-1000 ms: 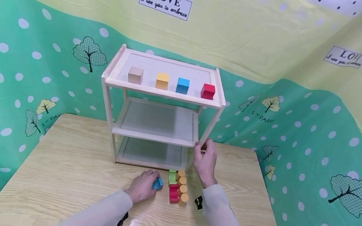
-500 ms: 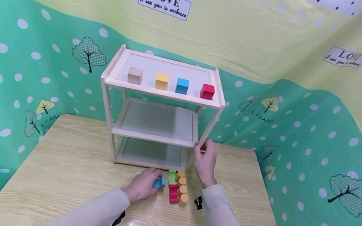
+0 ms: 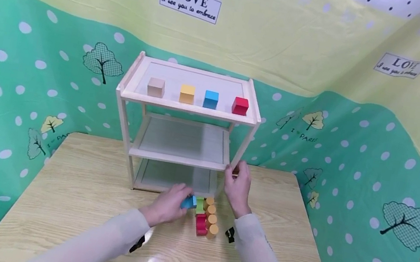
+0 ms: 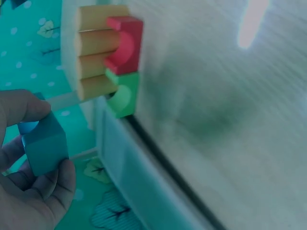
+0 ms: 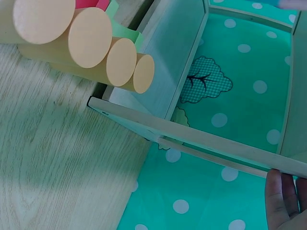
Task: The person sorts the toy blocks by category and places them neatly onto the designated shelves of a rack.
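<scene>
Blue is the block (image 3: 189, 202) pinched in the left hand (image 3: 168, 204), thumb on one face and curled fingers under it, as the left wrist view shows; it is lifted clear of the worktop (image 3: 75, 201). From that hand the wooden shelf rack (image 3: 188, 108) lies at twelve o'clock, its open bottom tier just beyond the block, the middle tier above it. The block is squat, with no long axis to speak of, though one face looks notched. The left forearm runs in from seven o'clock, low over the wood, wrist nearly level.

At three o'clock of the block, just beside it, sits a tight cluster: a green arch piece (image 3: 200, 204), a red arch piece (image 3: 200, 224) and a row of tan cylinders (image 3: 211, 218) lying on their sides.

Farther right, the right hand (image 3: 238, 186) grips the rack's front right post at middle-tier height, fingers wrapped round it, forearm coming up from five o'clock. Four cubes (image 3: 197, 96) stand apart in a row on the top tier.
</scene>
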Demonstrator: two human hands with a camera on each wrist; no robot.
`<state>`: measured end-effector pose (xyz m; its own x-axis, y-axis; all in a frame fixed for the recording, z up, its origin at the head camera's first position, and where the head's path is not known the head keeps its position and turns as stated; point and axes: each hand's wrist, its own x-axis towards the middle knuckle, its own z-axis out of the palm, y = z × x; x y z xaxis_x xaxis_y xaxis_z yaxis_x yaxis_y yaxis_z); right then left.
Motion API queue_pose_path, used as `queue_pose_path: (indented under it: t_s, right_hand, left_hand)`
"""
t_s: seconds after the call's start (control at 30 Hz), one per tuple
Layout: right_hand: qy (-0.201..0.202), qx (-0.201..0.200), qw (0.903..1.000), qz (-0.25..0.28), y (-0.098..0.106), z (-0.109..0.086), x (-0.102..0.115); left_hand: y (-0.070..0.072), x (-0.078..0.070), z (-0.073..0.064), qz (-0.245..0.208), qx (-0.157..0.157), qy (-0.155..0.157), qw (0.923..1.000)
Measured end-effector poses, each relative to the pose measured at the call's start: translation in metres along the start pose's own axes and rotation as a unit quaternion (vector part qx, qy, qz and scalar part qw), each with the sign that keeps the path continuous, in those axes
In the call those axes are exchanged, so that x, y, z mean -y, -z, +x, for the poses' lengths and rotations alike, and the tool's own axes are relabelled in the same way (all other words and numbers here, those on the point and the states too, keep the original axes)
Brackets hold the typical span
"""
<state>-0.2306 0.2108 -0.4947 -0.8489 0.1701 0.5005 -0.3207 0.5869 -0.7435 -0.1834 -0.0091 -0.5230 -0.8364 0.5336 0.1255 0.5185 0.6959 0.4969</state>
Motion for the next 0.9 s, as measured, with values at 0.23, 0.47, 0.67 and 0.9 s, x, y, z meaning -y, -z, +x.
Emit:
queue_pose_path:
  t_s: [0.23, 0.47, 0.67, 0.9]
  right_hand:
    - [0.002, 0.0, 1.0, 0.0, 0.001, -0.001, 0.001]
    - [-0.003, 0.004, 1.0, 0.001, 0.001, -0.001, 0.002]
    - [-0.009, 0.006, 0.9999, -0.003, 0.001, -0.002, 0.002]
    - [-0.008, 0.008, 0.9999, 0.0, 0.002, -0.001, 0.003]
  left_hand:
    - [0.023, -0.011, 0.012, 0.0, -0.002, -0.008, 1.0]
    - [0.049, -0.021, 0.025, 0.017, 0.002, -0.023, 0.9996]
    - [0.064, -0.029, 0.036, 0.031, -0.004, -0.045, 0.9985]
    - [0.077, -0.036, 0.047, 0.044, -0.006, -0.063, 0.997]
